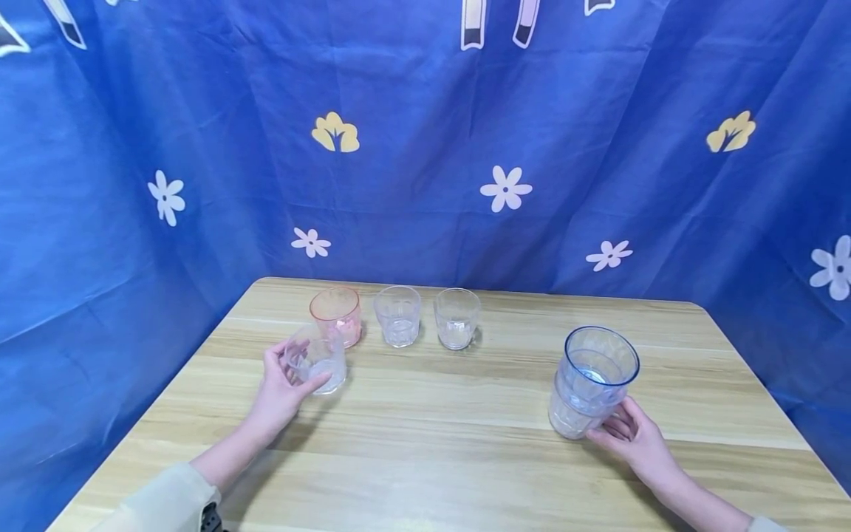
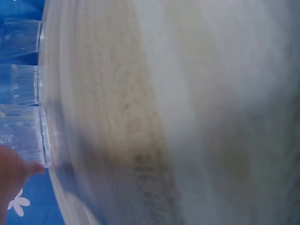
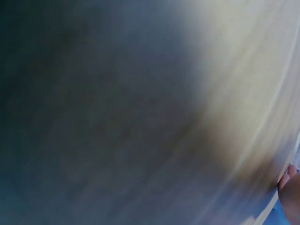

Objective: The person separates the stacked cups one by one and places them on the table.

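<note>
My left hand (image 1: 282, 388) grips a clear glass (image 1: 318, 362) from its left side, with the thumb across the near face. In the left wrist view the thumb (image 2: 21, 166) presses near the base of that glass (image 2: 21, 131). Whether its base touches the table, I cannot tell. On the right, a blue-rimmed glass (image 1: 601, 355) sits nested in a clear glass (image 1: 572, 414), and the pair leans slightly. My right hand (image 1: 634, 440) holds the lower glass from its right side. The right wrist view catches only a bit of the hand (image 3: 290, 187) at its edge.
Just behind the left-hand glass stands a pink glass (image 1: 337, 314), partly overlapped by it. Two more clear glasses, one (image 1: 397, 318) and another (image 1: 457, 321), stand upright to its right. Blue patterned cloth (image 1: 412, 192) hangs behind and beside the wooden table (image 1: 425, 458).
</note>
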Action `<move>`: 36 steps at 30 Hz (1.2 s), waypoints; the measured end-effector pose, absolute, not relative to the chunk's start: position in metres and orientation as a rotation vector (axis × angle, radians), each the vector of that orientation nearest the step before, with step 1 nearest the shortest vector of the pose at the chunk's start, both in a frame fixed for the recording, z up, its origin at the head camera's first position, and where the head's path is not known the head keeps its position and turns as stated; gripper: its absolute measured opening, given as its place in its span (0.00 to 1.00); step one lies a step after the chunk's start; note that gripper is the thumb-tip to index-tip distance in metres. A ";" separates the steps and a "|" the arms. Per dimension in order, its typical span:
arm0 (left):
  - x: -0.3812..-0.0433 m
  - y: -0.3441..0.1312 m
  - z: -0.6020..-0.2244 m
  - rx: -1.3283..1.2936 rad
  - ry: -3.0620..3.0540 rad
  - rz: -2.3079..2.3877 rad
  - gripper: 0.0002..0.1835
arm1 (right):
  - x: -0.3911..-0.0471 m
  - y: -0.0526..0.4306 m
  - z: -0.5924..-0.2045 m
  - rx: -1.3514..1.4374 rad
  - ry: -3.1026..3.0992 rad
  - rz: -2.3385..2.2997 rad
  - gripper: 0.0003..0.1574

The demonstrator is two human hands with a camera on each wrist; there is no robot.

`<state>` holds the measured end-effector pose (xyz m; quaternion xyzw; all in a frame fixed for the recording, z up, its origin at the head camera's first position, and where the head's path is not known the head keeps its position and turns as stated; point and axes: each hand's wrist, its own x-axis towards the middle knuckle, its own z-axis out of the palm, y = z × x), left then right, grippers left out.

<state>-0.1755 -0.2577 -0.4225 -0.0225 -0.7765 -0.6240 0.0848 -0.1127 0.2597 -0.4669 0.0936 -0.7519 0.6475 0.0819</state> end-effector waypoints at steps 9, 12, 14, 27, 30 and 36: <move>-0.177 -0.258 -0.421 -0.039 -2.376 -1.829 0.46 | -0.113 0.262 -0.467 0.306 -2.243 1.938 0.48; -0.177 -0.258 -0.417 -0.029 -2.402 -1.792 0.51 | -0.114 0.263 -0.467 0.326 -2.229 1.941 0.48; -0.177 -0.256 -0.412 -0.035 -2.393 -1.762 0.53 | -0.114 0.263 -0.468 0.338 -2.222 1.944 0.48; -0.175 -0.219 -0.353 -0.283 -2.224 -1.530 0.54 | -0.114 0.262 -0.467 0.309 -2.240 1.953 0.47; -0.177 -0.198 -0.344 -0.393 -2.173 -1.577 0.54 | -0.114 0.262 -0.467 0.289 -2.247 1.957 0.47; -0.181 -0.150 -0.337 -0.606 -2.162 -1.658 0.53 | -0.113 0.262 -0.467 0.278 -2.246 1.962 0.47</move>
